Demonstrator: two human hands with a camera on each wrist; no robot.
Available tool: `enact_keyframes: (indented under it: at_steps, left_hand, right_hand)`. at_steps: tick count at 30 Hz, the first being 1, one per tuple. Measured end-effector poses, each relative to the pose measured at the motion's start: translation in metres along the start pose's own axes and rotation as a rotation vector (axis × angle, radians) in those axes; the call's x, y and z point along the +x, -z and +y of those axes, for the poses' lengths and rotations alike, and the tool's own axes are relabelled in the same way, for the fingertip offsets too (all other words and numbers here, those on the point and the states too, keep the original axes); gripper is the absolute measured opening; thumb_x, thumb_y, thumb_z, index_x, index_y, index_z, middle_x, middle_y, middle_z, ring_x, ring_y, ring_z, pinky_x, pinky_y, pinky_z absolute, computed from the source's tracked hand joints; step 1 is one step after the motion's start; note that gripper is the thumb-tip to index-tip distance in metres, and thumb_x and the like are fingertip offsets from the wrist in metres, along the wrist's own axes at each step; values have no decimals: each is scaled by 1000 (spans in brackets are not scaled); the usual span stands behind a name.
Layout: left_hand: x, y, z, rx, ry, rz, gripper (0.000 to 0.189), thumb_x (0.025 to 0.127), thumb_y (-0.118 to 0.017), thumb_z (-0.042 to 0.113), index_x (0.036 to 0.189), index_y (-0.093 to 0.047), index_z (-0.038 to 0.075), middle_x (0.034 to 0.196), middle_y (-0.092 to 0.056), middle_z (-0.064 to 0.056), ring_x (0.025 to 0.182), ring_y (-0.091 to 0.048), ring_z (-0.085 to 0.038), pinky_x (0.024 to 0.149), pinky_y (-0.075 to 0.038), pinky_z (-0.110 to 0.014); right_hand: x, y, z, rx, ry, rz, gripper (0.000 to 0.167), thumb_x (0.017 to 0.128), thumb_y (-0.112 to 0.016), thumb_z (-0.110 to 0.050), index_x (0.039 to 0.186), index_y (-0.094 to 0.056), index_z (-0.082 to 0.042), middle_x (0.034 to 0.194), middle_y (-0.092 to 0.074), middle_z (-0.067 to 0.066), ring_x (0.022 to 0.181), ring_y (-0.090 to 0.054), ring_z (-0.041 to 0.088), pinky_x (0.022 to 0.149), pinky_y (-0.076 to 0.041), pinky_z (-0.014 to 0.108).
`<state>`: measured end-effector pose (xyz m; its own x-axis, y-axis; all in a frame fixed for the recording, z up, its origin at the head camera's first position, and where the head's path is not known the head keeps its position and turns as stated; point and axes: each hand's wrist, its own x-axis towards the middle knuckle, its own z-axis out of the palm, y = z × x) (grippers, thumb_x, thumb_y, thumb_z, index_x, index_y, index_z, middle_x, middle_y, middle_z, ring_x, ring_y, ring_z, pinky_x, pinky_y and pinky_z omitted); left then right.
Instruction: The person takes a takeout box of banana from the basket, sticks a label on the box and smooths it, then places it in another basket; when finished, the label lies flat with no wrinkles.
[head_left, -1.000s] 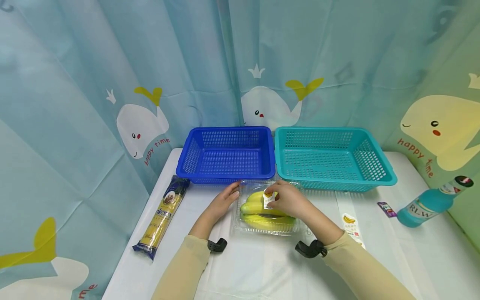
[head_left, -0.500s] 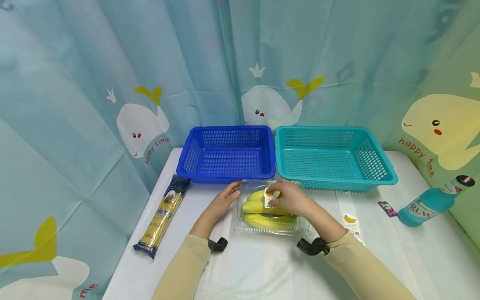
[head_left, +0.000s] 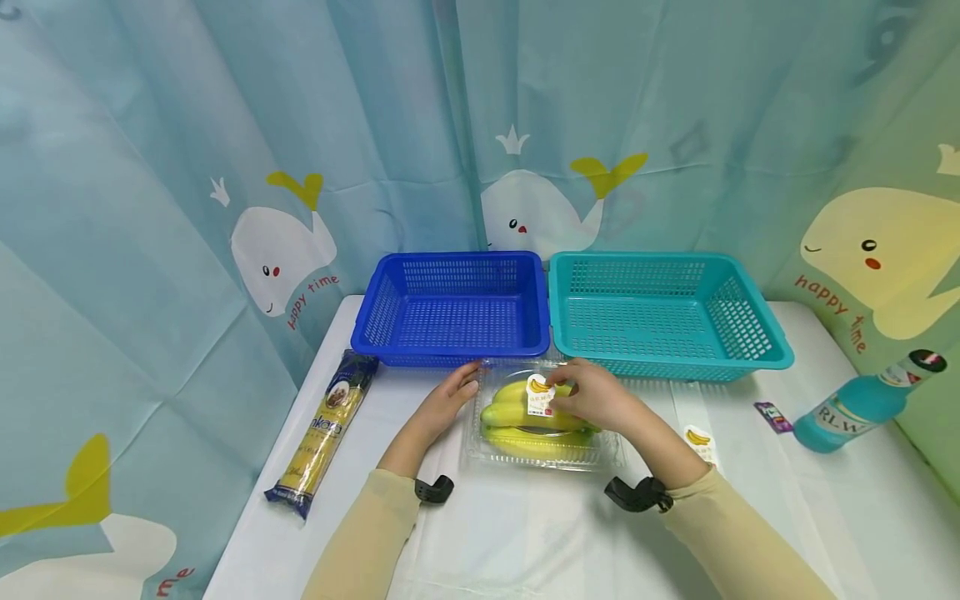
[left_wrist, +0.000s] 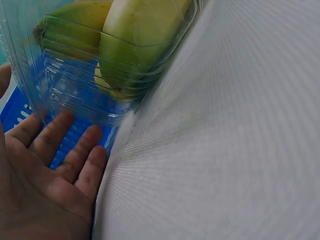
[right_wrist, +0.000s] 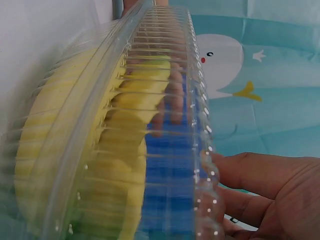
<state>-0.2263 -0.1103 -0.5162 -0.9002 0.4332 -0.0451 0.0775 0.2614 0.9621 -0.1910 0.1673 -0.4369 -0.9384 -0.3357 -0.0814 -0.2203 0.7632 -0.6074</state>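
A clear plastic clamshell box point(head_left: 480, 455), lid down, holds several yellow-green bananas point(head_left: 536, 443). On the lid lies a white label point(head_left: 538, 400) with a banana picture. My right hand point(head_left: 600, 400) is over the box's right side, thumb and fingertips at the label's right edge. In the right wrist view its fingers point(right_wrist: 245, 172) meet the ribbed lid. My left hand point(head_left: 447, 402) rests at the box's left side. The left wrist view shows straight, spread fingers point(left_wrist: 82, 150) against the clear wall point(left_wrist: 65, 80).
Behind the box stand a blue basket point(head_left: 450, 350) and a teal basket point(head_left: 675, 358). A pasta pack point(head_left: 326, 433) lies left. To the right are a strip of banana labels point(head_left: 699, 442), a small purple packet point(head_left: 772, 417) and a tilted-looking blue bottle point(head_left: 851, 412).
My right hand has slid slightly right across the lid, from over the label to its right edge, so more of the label shows. The left hand and box have stayed put.
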Motion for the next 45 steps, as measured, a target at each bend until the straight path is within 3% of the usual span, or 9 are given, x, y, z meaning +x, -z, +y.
enact_keyframes:
  at_steps: [5, 10, 12, 19, 25, 33, 45]
  left_hand:
    - [0, -1, 0, -13, 6, 7, 50, 107, -42, 26, 155, -32, 13, 156, -39, -17, 147, -32, -37, 122, -22, -53]
    - [10, 2, -22, -21, 7, 1, 53, 105, -46, 36, 154, -34, 20, 156, -41, -12, 147, -33, -34, 122, -24, -53]
    - [14, 3, -31, -17, 4, -3, 55, 104, -48, 41, 154, -34, 23, 156, -42, -10, 146, -34, -32, 121, -24, -52]
    - [14, 4, -32, 8, -2, -9, 57, 103, -47, 45, 154, -34, 24, 156, -41, -9, 147, -34, -32, 121, -25, -52]
    - [14, 3, -31, 9, 2, -10, 58, 103, -47, 46, 154, -34, 24, 156, -41, -9, 146, -34, -32, 121, -25, -51]
    - [14, 3, -30, -17, -2, -14, 55, 104, -48, 40, 154, -34, 22, 156, -41, -10, 147, -33, -32, 122, -24, -52]
    - [15, 3, -32, -9, 0, -14, 57, 103, -48, 44, 154, -34, 22, 156, -41, -9, 147, -34, -32, 122, -24, -52]
  right_hand:
    - [-1, 0, 2, 33, -15, -9, 27, 89, -72, -18, 115, -70, -10, 118, -60, 15, 71, -58, 13, 62, -49, 30]
    - [-2, 0, 2, 75, -38, -19, 26, 90, -71, -15, 116, -69, -9, 119, -58, 17, 61, -56, 14, 57, -49, 30]
    - [-3, -1, 2, 70, -38, -12, 26, 90, -71, -15, 115, -69, -9, 118, -58, 17, 64, -57, 14, 58, -49, 30]
    - [-1, -4, 4, -9, -4, 27, 27, 86, -75, -18, 112, -71, -12, 114, -63, 11, 91, -60, 21, 75, -51, 35]
    - [-1, -7, 2, -44, 31, 45, 29, 84, -78, -19, 111, -71, -11, 110, -63, 10, 103, -58, 29, 83, -51, 44]
    - [0, -10, 3, -44, 42, 53, 32, 82, -80, -19, 112, -70, -10, 108, -63, 9, 102, -58, 28, 85, -51, 46]
    - [2, -13, 1, -38, 32, 39, 38, 82, -79, -22, 117, -69, -11, 111, -63, 8, 105, -58, 27, 88, -51, 46]
